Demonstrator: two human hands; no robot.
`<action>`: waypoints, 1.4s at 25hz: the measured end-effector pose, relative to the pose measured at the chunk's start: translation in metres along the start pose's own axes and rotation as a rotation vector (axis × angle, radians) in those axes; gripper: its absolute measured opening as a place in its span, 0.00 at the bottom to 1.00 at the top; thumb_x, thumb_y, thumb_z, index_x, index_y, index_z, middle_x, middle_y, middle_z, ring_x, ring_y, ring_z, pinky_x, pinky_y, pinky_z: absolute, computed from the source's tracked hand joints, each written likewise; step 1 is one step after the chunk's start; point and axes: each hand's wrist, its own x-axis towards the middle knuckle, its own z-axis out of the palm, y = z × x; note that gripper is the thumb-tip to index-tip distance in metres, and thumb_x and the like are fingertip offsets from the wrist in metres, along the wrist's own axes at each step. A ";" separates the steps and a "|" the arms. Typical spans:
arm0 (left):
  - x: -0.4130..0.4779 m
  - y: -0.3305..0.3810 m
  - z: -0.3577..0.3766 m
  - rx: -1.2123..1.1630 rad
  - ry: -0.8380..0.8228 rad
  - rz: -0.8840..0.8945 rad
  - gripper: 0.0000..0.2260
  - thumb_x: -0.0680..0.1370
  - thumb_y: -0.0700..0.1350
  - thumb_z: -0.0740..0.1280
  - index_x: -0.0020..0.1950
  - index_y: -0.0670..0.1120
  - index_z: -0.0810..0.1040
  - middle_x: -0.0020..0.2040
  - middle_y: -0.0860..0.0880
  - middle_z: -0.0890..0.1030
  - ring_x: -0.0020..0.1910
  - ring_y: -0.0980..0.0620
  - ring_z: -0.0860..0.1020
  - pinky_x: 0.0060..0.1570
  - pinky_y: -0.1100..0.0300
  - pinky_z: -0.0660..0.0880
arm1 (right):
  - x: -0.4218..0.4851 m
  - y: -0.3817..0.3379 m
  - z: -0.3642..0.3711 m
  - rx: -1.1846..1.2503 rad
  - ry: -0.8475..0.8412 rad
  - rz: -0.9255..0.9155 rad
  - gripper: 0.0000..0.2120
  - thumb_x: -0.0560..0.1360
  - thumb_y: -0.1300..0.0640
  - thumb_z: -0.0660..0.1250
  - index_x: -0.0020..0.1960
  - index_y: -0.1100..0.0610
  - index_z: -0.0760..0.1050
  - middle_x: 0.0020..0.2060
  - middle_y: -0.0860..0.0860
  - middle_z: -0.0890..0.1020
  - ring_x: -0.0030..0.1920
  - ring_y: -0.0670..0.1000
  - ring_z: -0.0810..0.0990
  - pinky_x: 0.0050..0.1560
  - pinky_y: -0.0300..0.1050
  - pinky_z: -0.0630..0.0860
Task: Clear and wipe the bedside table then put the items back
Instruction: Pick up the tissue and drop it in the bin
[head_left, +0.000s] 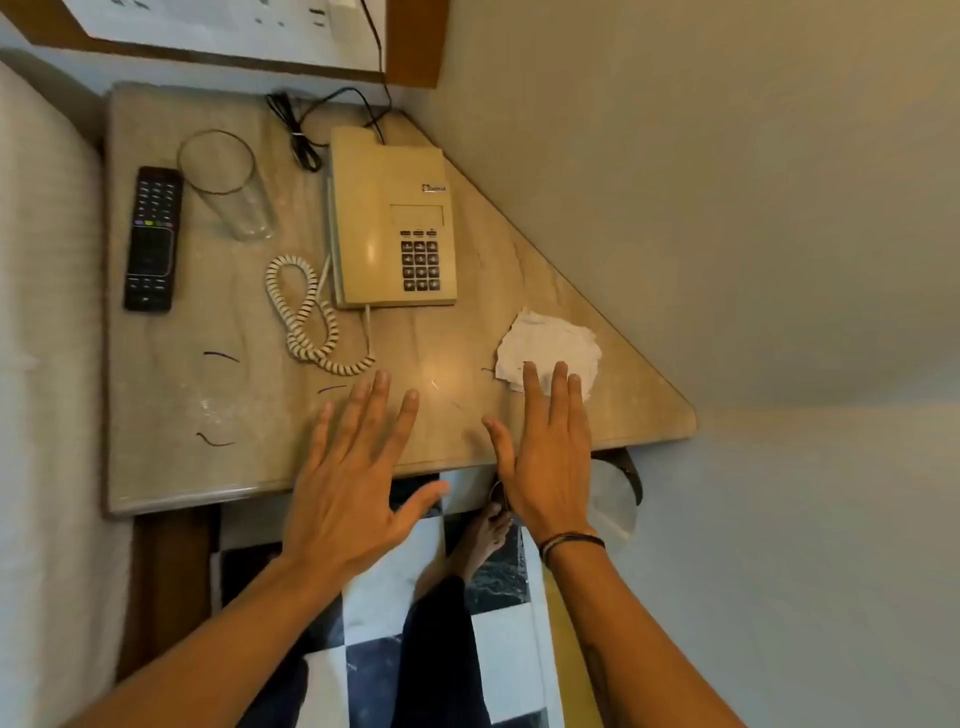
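Note:
The beige marble bedside table (182, 405) carries a black remote (152, 239) at the left, an empty clear glass (228, 184) beside it, and a cream telephone (389, 218) with a coiled cord (306, 317) in the middle. A crumpled white tissue (550, 348) lies near the right edge. My left hand (353, 478) hovers flat over the front edge, fingers spread, holding nothing. My right hand (545, 457) is also flat and open, its fingertips over the near edge of the tissue.
A wall runs along the table's slanted right side. White bedding (47, 364) borders the left. Black cables (296, 124) trail at the back toward a wall panel. Thin dark marks and smudges (218, 441) dot the tabletop. Below are checkered floor tiles (498, 644) and my bare foot (483, 540).

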 end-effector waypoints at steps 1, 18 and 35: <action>0.015 0.000 0.011 0.015 0.001 0.024 0.44 0.82 0.75 0.49 0.90 0.50 0.48 0.91 0.43 0.46 0.90 0.42 0.47 0.87 0.37 0.51 | 0.015 0.005 0.007 -0.026 0.049 -0.012 0.37 0.84 0.34 0.56 0.86 0.52 0.53 0.86 0.60 0.52 0.86 0.62 0.50 0.84 0.61 0.57; 0.078 0.008 0.098 0.218 0.084 0.095 0.40 0.85 0.72 0.52 0.90 0.49 0.49 0.91 0.41 0.46 0.90 0.40 0.47 0.87 0.37 0.54 | 0.086 0.040 0.062 -0.102 0.146 0.018 0.28 0.87 0.41 0.53 0.85 0.46 0.57 0.85 0.60 0.55 0.85 0.65 0.53 0.83 0.68 0.53; 0.076 0.001 0.100 0.176 0.134 0.144 0.40 0.84 0.69 0.54 0.90 0.48 0.50 0.91 0.40 0.47 0.90 0.39 0.47 0.88 0.38 0.50 | -0.062 0.060 0.065 0.501 0.413 0.334 0.16 0.78 0.69 0.63 0.61 0.55 0.78 0.59 0.51 0.78 0.60 0.51 0.77 0.62 0.43 0.75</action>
